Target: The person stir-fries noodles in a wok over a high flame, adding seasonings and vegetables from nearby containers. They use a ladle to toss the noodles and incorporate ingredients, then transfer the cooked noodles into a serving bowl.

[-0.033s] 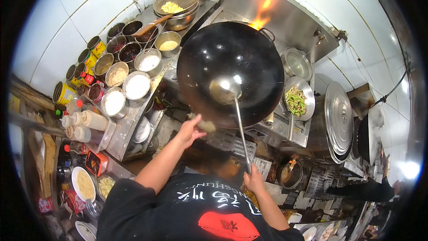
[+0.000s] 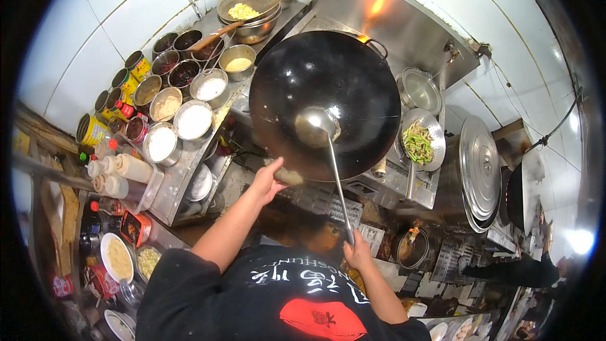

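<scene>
Your right hand [image 2: 358, 252] is closed around the handle of the long ladle [image 2: 339, 183], whose bowl rests inside the black wok [image 2: 341, 82]. Your left hand [image 2: 266, 184] is at the pale cloth [image 2: 289, 177] (it looks blurred) beside the wok's near rim; I cannot tell if this hand grips it. Rightward, the perforated strainer [image 2: 437, 146] carries green food [image 2: 416, 144].

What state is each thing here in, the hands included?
Wok: on the stove.
Ladle: bowl end inside the wok.
Right hand: closed around the ladle.
Left hand: at a pale cloth, grip unclear.
Flame: burning behind the wok.
Perforated strainer: holding green food.
Mesh strainer: holding yellow food.
Steel lid: on the large pot.
</scene>
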`<state>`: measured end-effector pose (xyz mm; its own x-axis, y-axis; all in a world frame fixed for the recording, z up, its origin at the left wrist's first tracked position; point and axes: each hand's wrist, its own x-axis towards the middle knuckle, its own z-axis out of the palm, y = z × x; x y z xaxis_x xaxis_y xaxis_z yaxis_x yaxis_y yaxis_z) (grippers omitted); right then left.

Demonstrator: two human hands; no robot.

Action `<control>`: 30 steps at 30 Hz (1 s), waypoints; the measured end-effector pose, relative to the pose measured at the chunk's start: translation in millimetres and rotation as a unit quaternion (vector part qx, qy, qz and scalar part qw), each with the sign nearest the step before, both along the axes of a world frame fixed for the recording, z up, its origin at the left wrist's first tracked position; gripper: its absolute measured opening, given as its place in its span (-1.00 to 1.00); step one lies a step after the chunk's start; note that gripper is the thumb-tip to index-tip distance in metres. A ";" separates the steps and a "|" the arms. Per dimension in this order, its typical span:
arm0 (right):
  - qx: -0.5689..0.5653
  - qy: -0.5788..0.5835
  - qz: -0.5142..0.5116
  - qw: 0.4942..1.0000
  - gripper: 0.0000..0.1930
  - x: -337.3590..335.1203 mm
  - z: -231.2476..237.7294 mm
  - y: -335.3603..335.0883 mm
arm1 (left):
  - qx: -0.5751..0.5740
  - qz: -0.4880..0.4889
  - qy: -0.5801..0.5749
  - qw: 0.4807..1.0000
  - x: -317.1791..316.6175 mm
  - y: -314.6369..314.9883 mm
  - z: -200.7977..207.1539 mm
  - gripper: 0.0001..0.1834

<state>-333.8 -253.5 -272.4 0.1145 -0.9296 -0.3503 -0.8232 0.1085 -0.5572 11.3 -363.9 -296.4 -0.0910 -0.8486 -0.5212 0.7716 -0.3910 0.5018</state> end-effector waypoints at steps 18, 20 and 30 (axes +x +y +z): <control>0.314 -0.560 -0.261 0.721 -0.83 37.8 118.6 -186.3 | -0.016 0.135 -0.159 0.978 -65.3 -156.5 13.5 -0.81; 0.231 -0.562 -0.275 0.746 -0.83 53.7 106.6 -238.1 | 0.015 0.075 -0.209 0.975 -58.5 -204.8 6.6 -0.77; 0.190 -0.536 -0.265 0.778 -0.76 150.8 108.9 -366.8 | 0.008 0.059 -0.144 0.988 -63.1 -324.9 -12.7 -0.83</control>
